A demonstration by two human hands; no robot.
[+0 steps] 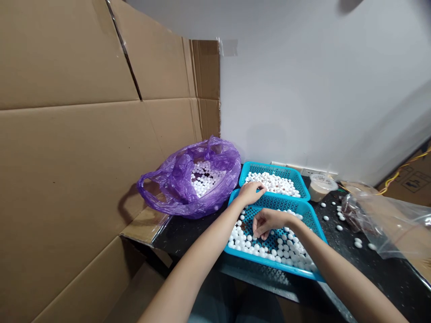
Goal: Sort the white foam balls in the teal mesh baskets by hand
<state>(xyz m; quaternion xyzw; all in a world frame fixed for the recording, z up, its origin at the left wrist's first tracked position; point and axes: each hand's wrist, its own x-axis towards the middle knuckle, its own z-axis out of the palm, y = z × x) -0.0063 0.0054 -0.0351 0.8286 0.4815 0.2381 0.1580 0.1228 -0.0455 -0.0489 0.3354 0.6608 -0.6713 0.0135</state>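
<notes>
A turquoise plastic basket (pixel 318 224) with perforated walls sits in front of me, white balls (pixel 286 251) spread over its floor with a few reddish-brown bits. Inside it, my right hand (pixel 267 221) reaches down with thumb and fingers pinched around what looks like one white ball, mostly hidden by the fingertips. My left hand (pixel 251 194) rests at the far rim, where this basket meets a second one, its fingers loosely apart and nothing visible in them. That second turquoise basket (pixel 301 183), just behind, holds many more white balls (pixel 274 183).
An open purple plastic bag (pixel 215 204) with white balls stands left of the baskets. To the right are a lidded cup (pixel 319 186), loose balls on the black tabletop (pixel 350 242) and a clear plastic bag (pixel 387 215). Tall cardboard (pixel 84 157) walls the left side.
</notes>
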